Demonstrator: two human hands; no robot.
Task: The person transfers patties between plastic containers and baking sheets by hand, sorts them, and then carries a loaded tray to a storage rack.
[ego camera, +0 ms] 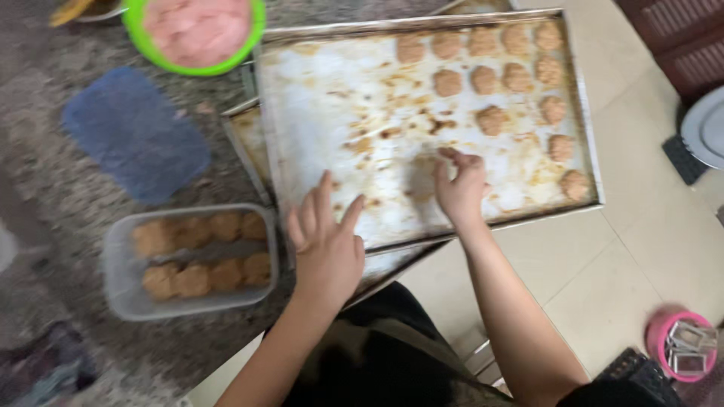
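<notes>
On the speckled counter, head view: a person bends over a baking tray point(302, 113) that overhangs the counter's near edge.
Tray: large metal sheet, bare and crumb-stained across its left and middle; a second tray point(245, 147) shows beneath its left edge.
Breaded patties point(490, 119): round, golden-brown pieces in loose rows at the tray's far right corner and down its right side.
Right hand point(458, 188): on the tray near its middle, fingertips bunched narrow and pressed down; blur hides whether they pinch a piece or crumbs.
Left hand point(326, 245): fingers spread wide, holding nothing, over the tray's near left rim.
Plastic container point(117, 290): clear box left of the left hand, two rows of similar patties inside.
Green bowl point(139, 34): far left, filled with pale pink mince.
Blue cloth point(136, 132): flat on the counter between bowl and container.
Pink tub point(660, 339): on the tiled floor, near right.
Technique, as judged: steady the overhanging tray with the spread left hand; slide fingertips under a piece rather than squeeze it, since the crust likely crumbles; work from the nearest pieces outward.
</notes>
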